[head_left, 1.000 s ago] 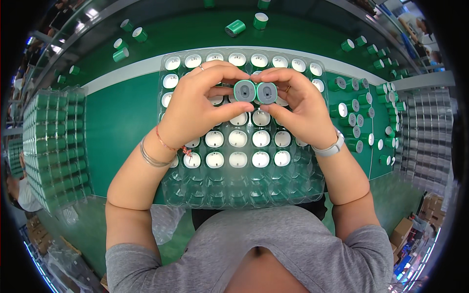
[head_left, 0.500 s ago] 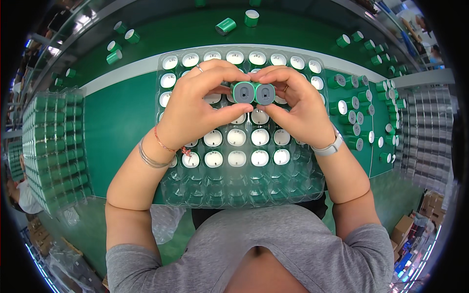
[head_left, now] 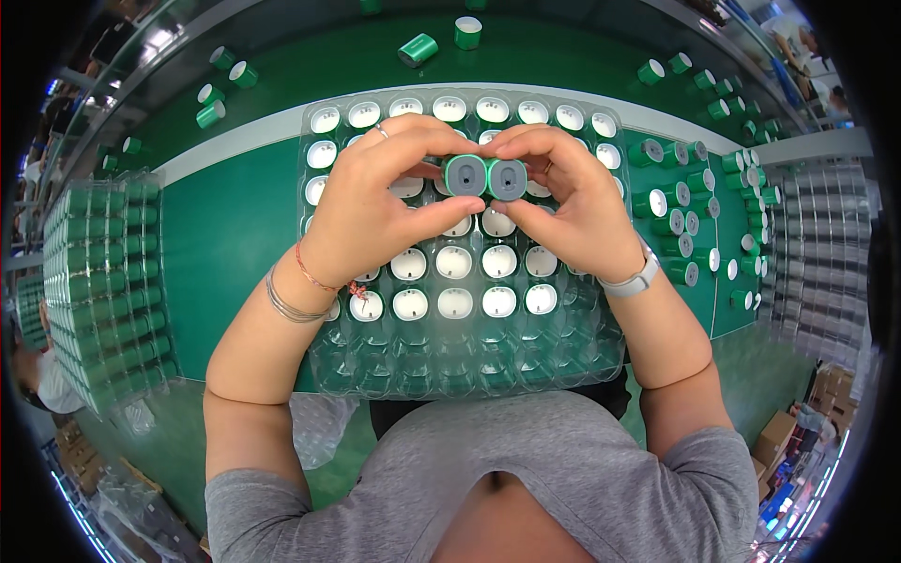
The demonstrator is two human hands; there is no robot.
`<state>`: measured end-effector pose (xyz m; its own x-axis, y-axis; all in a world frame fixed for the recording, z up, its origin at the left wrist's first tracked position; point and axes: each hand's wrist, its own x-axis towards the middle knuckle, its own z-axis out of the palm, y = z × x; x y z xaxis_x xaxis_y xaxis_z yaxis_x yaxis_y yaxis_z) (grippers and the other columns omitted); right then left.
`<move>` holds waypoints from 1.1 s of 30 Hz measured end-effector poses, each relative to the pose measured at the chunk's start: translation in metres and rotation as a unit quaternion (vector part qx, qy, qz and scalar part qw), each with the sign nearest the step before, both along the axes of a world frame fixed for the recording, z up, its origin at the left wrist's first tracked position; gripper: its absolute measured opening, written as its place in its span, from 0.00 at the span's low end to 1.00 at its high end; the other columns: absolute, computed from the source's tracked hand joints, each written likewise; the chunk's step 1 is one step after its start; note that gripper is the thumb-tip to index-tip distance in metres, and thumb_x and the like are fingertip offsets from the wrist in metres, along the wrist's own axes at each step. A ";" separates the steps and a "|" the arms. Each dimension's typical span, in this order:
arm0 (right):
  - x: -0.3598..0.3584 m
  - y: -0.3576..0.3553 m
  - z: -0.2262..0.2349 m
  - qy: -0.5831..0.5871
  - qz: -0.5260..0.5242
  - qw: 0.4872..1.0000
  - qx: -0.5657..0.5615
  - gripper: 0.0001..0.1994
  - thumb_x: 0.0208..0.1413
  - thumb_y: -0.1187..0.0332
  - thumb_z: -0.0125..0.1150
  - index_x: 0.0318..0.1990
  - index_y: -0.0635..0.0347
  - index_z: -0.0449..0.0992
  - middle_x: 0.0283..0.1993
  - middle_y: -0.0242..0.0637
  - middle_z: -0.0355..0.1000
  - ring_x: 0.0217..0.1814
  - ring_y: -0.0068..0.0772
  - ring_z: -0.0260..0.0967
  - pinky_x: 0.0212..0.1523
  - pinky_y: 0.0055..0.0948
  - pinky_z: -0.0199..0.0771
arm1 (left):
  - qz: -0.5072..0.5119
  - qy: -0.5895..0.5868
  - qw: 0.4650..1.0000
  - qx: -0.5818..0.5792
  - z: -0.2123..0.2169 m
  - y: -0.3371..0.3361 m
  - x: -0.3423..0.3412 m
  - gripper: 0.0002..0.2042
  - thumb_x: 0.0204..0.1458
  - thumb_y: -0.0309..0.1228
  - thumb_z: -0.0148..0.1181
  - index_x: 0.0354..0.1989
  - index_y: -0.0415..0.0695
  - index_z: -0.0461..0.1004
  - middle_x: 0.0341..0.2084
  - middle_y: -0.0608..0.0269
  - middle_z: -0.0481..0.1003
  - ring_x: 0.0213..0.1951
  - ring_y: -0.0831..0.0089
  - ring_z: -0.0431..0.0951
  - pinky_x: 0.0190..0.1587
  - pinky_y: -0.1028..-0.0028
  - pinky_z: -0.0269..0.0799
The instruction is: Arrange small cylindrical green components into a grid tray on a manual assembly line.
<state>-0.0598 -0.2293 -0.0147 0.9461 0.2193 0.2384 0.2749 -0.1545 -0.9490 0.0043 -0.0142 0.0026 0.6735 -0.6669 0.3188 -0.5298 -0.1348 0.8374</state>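
Observation:
My left hand point(head_left: 380, 183) pinches a short green oval canister point(head_left: 465, 176) between thumb and fingers. A matching green oval canister point(head_left: 508, 179) is gripped the same way by my right hand point(head_left: 563, 197). The two are held side by side, touching or nearly so, with their dark grey ends turned toward me; each end has a small dark slot. Below them lies a clear plastic tray point(head_left: 460, 361) with moulded pockets. Several white-ended canisters point(head_left: 454, 264) stand in its far and middle rows, partly hidden by my hands. The nearest pockets hold nothing.
Loose canisters point(head_left: 678, 194) stand on the green table to the right. Beyond the tray, a green belt point(head_left: 328, 61) carries scattered canisters point(head_left: 419, 50). Stacked filled trays point(head_left: 108, 291) rise at the left, and more stacked clear trays point(head_left: 818, 272) at the right.
The canisters on the far belt have shifted slightly to the left. My hands and the two canisters they hold have hardly moved.

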 end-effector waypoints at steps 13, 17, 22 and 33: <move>-0.001 -0.003 -0.002 0.014 0.014 1.000 0.023 0.23 0.48 0.85 0.62 0.52 0.62 0.68 0.55 0.41 0.68 0.58 0.32 0.68 0.58 0.32 0.70 | 0.025 -0.006 0.999 -0.030 -0.004 -0.004 -0.002 0.18 0.42 0.25 0.72 0.43 0.37 0.76 0.39 0.57 0.77 0.39 0.68 0.79 0.42 0.73 0.82; -0.004 -0.004 0.008 0.128 0.025 0.985 0.110 0.20 0.56 0.78 0.58 0.56 0.62 0.67 0.53 0.37 0.71 0.52 0.25 0.69 0.49 0.24 0.70 | 0.047 0.054 0.997 -0.040 -0.007 -0.004 -0.004 0.18 0.45 0.26 0.70 0.46 0.37 0.76 0.37 0.58 0.77 0.38 0.72 0.79 0.43 0.74 0.79; -0.002 -0.005 0.006 0.125 -0.100 0.978 0.137 0.16 0.62 0.66 0.54 0.55 0.62 0.68 0.46 0.30 0.73 0.42 0.17 0.67 0.38 0.19 0.65 | 0.061 0.168 0.983 -0.028 -0.001 -0.002 0.002 0.13 0.57 0.27 0.59 0.51 0.38 0.76 0.32 0.68 0.76 0.33 0.83 0.73 0.36 0.82 0.69; -0.076 -0.063 0.051 -0.009 -0.115 0.965 -0.235 0.13 0.43 0.74 0.72 0.35 0.61 0.73 0.37 0.33 0.72 0.34 0.17 0.66 0.28 0.17 0.63 | 0.042 0.184 0.981 -0.041 -0.009 -0.001 -0.005 0.13 0.59 0.29 0.57 0.50 0.37 0.76 0.34 0.68 0.75 0.34 0.84 0.72 0.38 0.82 0.68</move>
